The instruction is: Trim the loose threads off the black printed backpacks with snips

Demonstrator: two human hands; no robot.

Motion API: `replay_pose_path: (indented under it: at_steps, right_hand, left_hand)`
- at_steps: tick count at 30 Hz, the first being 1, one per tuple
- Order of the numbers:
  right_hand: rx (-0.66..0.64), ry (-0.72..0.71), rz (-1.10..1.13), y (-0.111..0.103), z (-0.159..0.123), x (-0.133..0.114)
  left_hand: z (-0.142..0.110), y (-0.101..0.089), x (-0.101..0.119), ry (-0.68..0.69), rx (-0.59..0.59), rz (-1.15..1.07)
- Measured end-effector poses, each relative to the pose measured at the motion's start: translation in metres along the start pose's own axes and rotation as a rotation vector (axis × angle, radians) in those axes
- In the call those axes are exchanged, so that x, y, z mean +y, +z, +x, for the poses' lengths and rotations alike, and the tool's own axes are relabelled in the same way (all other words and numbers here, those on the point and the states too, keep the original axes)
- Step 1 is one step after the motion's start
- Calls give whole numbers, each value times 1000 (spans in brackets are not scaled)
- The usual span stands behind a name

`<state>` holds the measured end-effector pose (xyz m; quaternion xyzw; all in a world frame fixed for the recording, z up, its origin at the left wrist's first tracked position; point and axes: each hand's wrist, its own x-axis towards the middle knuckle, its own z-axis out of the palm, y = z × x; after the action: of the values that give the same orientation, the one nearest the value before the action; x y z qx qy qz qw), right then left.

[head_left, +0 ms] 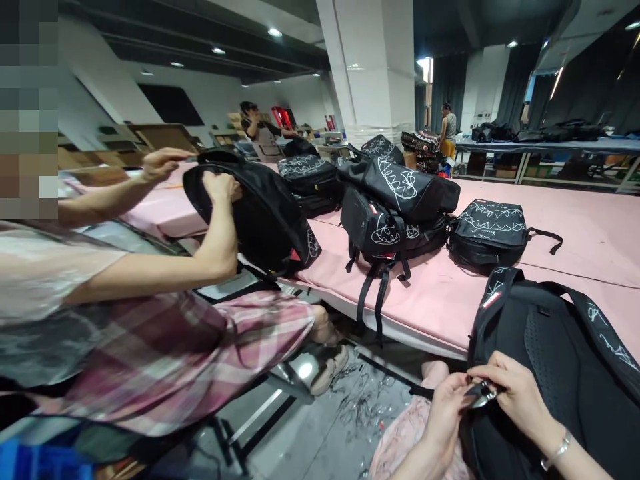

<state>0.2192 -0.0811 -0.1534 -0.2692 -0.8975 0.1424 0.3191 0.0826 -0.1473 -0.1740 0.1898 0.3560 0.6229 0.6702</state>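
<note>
At the lower right, a black backpack (560,373) with white line drawings on its shoulder straps leans upright against the table edge, its back panel towards me. My left hand (443,413) is closed in a pinch at the bag's left side; what is between its fingers is too small to make out. Close against it, my right hand (520,387) is closed on a small shiny metal piece with a dark part (483,395), whose exact kind I cannot tell. The fingertips of both hands nearly meet there.
A pink-covered table (425,313) bears stacked black backpacks (395,220) and another backpack (487,230). At left, a seated co-worker handles a black bag (260,207) with both hands. Thread scraps (357,393) litter the grey floor. Two people stand farther back.
</note>
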Motion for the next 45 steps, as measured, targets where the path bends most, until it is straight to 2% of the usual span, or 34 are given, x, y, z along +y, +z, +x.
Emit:
replay_pose_path:
  at_steps: [3, 6, 8, 11, 13, 17, 21, 25, 30, 33, 35, 38, 41, 45]
  right_hand:
    - [-4, -81, -61, -1, 10, 3]
    - [79, -191, -131, 4, 13, 2]
    - [135, -187, -137, 9, 10, 2]
    - [194, -89, -35, 14, 6, 3]
    - [229, -18, 39, 15, 3, 5]
    - [239, 69, 114, 13, -1, 9]
    - [198, 89, 94, 20, -6, 7]
    - [214, 211, 87, 30, -7, 2]
    - [198, 334, 241, 31, -1, -2]
    - [265, 469, 287, 21, 3, -3]
    - [327, 550, 298, 11, 6, -2]
    - [239, 611, 333, -2, 7, 1]
    - [186, 559, 322, -7, 4, 1]
    - [220, 356, 32, -6, -1, -3]
  left_hand:
    - [1, -4, 2, 27, -31, 16]
    - [3, -7, 2, 48, -29, 24]
    - [5, -9, -1, 45, -23, 27]
    - [7, -12, -5, 55, -14, 2]
    - [8, -15, -6, 40, -49, -38]
    - [10, -19, -8, 1, -76, -71]
    - [17, -22, -20, 67, -14, -70]
    - [18, -23, -27, 125, -24, -20]
    - [5, -12, -9, 163, -24, 145]
    - [-3, -4, 4, 121, -2, 215]
    - [-3, -1, 9, 62, 5, 146]
    - [5, -2, 13, -48, 21, 37]
    - [13, -5, 18, -114, 39, -24]
    - [15, -7, 22, -147, 23, -69]
